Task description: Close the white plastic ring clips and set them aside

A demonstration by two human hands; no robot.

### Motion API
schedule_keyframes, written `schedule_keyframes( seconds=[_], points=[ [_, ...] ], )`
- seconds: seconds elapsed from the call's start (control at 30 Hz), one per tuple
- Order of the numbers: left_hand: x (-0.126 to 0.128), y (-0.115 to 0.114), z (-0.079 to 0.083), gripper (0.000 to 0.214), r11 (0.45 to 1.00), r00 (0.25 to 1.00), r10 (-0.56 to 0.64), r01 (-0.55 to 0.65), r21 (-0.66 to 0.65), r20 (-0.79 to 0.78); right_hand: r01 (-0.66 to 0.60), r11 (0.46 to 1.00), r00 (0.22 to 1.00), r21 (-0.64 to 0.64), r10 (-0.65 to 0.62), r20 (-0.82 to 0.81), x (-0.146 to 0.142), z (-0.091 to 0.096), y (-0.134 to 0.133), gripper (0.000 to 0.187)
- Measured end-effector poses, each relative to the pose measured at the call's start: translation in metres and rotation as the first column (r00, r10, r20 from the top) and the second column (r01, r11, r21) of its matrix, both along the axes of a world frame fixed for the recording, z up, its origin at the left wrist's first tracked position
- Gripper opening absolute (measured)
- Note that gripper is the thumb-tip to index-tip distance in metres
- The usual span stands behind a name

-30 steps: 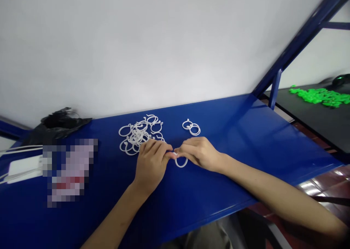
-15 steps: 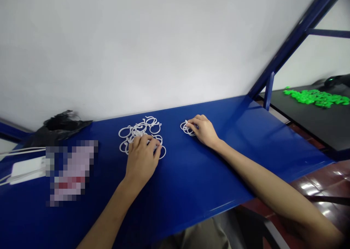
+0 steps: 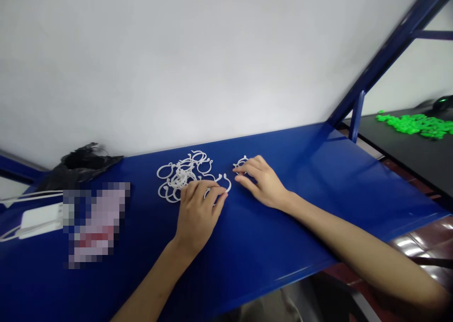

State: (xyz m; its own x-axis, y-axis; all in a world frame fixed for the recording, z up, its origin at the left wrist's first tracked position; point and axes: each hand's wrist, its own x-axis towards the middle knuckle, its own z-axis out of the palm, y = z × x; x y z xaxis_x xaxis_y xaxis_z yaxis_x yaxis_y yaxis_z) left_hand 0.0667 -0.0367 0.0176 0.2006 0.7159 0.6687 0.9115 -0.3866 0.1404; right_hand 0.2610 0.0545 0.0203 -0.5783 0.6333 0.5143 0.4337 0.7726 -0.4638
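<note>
Left hand point(image 3: 197, 206) pinches one white ring point(image 3: 230, 185) between front and back edges of blue table point(image 3: 269, 246). Right hand point(image 3: 261, 181) half-open, fingers parted (contact unclear) by small ring group point(image 3: 244, 158). Ring pile point(image 3: 180, 177) toward back edge.

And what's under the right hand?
Part of at least one white ring shows past the right hand, on the blue table; anything else beneath is covered.

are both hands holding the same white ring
No, the left hand pinches a white ring by the pile, while the right hand is apart from it, near other rings.
</note>
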Motion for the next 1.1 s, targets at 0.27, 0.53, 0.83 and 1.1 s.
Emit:
schedule_keyframes(
  seconds=[0.27,0.53,0.83,1.1],
  points=[
    [0.002,-0.002,-0.009,0.013,0.99,0.993,-0.119,0.12,-0.071,0.009,-0.12,0.95,0.988,-0.29,0.087,-0.125,-0.01,-0.005,-0.017,0.014],
    [-0.004,0.005,-0.019,0.043,0.965,1.0,0.001,0.003,-0.264,0.016,-0.109,0.984,0.993,-0.142,0.103,-0.051,-0.006,-0.01,-0.01,0.011],
    [-0.005,0.006,-0.014,0.011,0.962,0.999,0.026,-0.03,-0.271,-0.021,-0.036,0.994,0.999,-0.103,0.033,-0.039,-0.006,-0.009,-0.008,0.012],
    [-0.006,0.006,-0.013,0.014,0.964,0.992,0.105,-0.117,-0.237,-0.064,-0.052,0.988,0.998,-0.148,0.046,-0.039,-0.007,-0.005,-0.011,0.013]
  ],
)
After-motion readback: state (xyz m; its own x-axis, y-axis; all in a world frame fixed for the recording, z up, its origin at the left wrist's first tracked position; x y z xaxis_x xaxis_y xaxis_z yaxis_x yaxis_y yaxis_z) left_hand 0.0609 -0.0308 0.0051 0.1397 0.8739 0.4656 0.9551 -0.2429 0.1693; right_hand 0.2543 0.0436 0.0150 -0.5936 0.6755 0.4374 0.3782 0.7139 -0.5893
